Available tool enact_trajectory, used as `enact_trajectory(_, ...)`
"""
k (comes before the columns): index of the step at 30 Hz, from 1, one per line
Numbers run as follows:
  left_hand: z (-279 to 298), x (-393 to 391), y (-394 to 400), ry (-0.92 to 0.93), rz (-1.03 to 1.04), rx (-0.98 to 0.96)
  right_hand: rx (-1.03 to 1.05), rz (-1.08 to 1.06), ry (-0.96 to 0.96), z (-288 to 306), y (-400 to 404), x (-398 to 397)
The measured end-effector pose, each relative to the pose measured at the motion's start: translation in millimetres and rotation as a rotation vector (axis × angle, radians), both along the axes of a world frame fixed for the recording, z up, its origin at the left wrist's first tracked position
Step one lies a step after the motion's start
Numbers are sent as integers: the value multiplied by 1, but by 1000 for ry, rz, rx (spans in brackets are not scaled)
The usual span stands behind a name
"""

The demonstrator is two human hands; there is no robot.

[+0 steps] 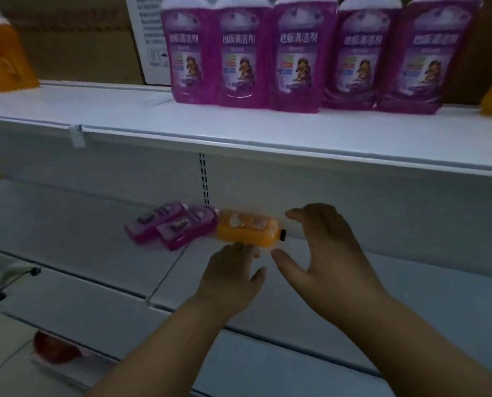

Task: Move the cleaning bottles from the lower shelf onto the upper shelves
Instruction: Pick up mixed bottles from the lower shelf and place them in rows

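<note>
White lower shelf (67,253) carries an orange bottle (246,231) lying flat. It is flanked by the left hand (230,279) and right hand (325,253), fingers released, nothing grasped. Probably heavy and slick; best gripped round the body.

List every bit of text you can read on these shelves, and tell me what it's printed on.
"地板清洁剂": on the front label of each of the five upright purple bottles on the upper shelf.
Smaller print on those labels: too blurred to read.
White box behind them: print too small to read.
Lying purple bottles and orange bottle: labels unreadable.
</note>
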State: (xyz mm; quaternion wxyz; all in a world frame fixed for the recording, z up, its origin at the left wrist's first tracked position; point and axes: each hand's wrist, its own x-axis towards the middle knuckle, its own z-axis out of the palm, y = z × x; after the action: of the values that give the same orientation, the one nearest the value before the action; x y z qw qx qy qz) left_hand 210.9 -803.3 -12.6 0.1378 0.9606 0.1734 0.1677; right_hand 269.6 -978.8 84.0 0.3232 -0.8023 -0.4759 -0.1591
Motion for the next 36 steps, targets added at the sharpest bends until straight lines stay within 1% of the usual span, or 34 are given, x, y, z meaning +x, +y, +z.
enact_trajectory(4, -5, 47, 56, -21, -97, 66, -19, -125, 99, -11, 38, 9)
enact_trajectory(6, -9, 70, 73, 23, -121, 144, -45, -181, 132, -17, 46, 13)
enact_trajectory(8, -16, 87, 87, 110, -124, 246, -63, -241, 128, -21, 49, 17)
enact_trajectory(10, -22, 99, 96, 194, -91, 361, -74, -297, 121, -23, 50, 18)
enact_trajectory(12, -24, 108, 101, 225, -50, 451, -81, -342, 129, -27, 49, 18)
enact_trajectory(14, -20, 115, 105, 217, -46, 492, -83, -365, 143, -30, 49, 18)
enact_trajectory(16, -18, 117, 107, 245, -93, 491, -76, -369, 166, -32, 52, 17)
enact_trajectory(18, -17, 112, 105, 312, -146, 384, -66, -361, 173, -34, 57, 18)
enact_trajectory(20, -18, 97, 96, 329, -140, 160, -60, -340, 163, -36, 61, 19)
enact_trajectory(21, -19, 85, 91, 298, -109, 42, -53, -320, 162, -37, 62, 18)
enact_trajectory(23, -20, 55, 84, 174, -31, -209, -30, -273, 176, -38, 65, 19)
enact_trajectory(26, -10, 2, 84, -94, 74, -649, 18, -208, 210, -40, 75, 22)
enact_trajectory(28, 6, -33, 92, -259, 219, -855, 68, -158, 240, -45, 89, 20)
enact_trajectory(30, 24, -65, 97, -436, 295, -1001, 80, -88, 293, -55, 111, 14)
enact_trajectory(32, 39, -97, 96, -568, 321, -1118, 24, -12, 339, -68, 138, 2)
enact_trajectory(34, 49, -126, 96, -617, 336, -1217, -48, 68, 352, -79, 170, -12)
enact_trajectory(36, 54, -149, 103, -613, 367, -1267, -113, 110, 320, -87, 205, -21)
